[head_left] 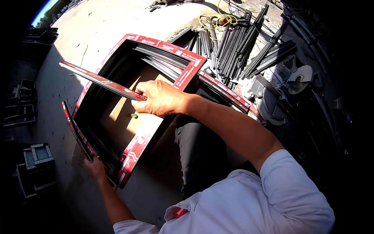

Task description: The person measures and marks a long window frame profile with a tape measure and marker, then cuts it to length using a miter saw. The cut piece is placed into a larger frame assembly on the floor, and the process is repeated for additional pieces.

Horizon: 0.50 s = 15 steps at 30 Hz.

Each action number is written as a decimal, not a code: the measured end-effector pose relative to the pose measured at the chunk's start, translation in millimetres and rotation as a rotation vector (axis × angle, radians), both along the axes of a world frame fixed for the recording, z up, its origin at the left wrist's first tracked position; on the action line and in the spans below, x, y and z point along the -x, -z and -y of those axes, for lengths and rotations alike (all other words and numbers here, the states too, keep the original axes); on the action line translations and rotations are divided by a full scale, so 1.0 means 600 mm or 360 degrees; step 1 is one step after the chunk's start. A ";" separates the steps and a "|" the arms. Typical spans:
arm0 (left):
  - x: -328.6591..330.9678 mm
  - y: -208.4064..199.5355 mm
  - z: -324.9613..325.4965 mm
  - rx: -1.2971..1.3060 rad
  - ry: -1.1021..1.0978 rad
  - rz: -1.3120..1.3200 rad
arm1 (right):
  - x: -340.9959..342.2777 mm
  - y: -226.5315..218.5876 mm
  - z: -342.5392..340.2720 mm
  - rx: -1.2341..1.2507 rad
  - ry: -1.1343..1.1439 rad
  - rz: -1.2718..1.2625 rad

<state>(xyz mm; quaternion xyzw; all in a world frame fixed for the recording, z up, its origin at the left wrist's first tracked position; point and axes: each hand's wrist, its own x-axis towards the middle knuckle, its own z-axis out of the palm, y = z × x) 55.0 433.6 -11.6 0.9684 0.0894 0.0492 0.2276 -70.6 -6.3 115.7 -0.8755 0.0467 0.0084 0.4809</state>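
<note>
Frame (140, 144) left of piled bars (235, 46)

Head view, looking down.
The camera sits above the shirt (237, 199), near the red frame (140, 142), and faces toward the sunlit ground (105, 29).

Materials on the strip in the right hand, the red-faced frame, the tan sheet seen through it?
Strip: probably metal or plastic; dark side, shiny red film on top. Red-faced frame: likely the same; dark grooved inner edges, red film. Tan sheet: matte, perhaps cardboard or wood; grain unclear.
</note>
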 end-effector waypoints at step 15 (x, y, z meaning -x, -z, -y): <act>-0.004 -0.176 0.598 0.0257 0.1796 0.0448 | 0.544 0.235 0.241 0.0084 0.1435 -0.0209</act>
